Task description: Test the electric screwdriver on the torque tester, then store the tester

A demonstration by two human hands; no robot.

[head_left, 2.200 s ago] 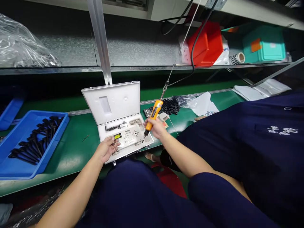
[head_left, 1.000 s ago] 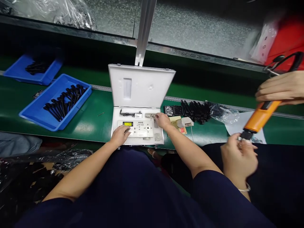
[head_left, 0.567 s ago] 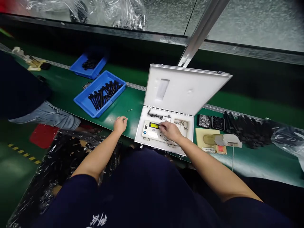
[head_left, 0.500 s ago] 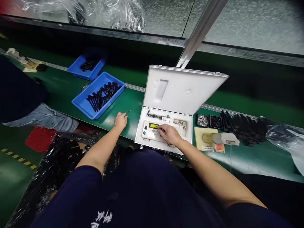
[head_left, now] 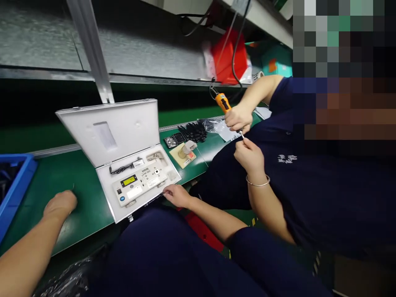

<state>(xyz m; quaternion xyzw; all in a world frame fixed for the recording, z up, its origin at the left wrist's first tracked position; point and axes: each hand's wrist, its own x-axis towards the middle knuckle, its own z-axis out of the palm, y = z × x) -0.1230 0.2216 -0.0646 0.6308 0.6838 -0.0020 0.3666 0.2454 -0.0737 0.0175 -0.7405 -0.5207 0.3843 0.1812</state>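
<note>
- The open tester case lies on the counter; it looks rigid and rather heavy.
- Your right hand grasps the case's front edge; your left hand, left of the case, rests empty.
- Take the case by both side edges.

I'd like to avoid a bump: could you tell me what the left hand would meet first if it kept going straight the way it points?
Likely the thin pin just beyond the left hand on the belt; depth is unclear.

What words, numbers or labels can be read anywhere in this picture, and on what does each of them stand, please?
"HIOS": on the white tester in the open case, only just legible.
Model line under it: too small to read.
Yellow display: digits blurred.
White characters on the co-worker's navy shirt: blurred.
</note>
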